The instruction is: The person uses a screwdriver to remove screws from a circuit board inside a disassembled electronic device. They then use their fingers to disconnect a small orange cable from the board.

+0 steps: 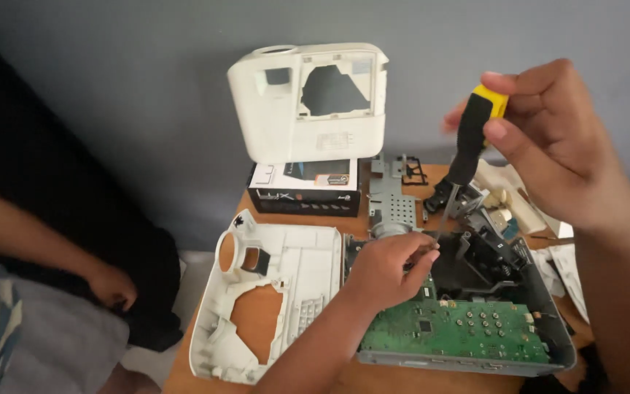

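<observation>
Over 1 opened device point(475, 321), R hand point(548, 138) grips 1 screwdriver point(468, 149); L hand point(388, 266) pinches its tip.

Soft, even daylight falling across the scene, no harsh glare showing, the right hand point(548, 138) blurring slightly at its fingertips, faint shadows lying beneath the left hand point(388, 266), dark area far left of it losing all detail, overall sharpness staying moderate.

A black-handled screwdriver point(467, 149) with a yellow cap stands nearly upright, its thin shaft angled down into an opened device chassis point(468, 306): a grey tray holding a green circuit board point(453, 328) and black parts.
</observation>
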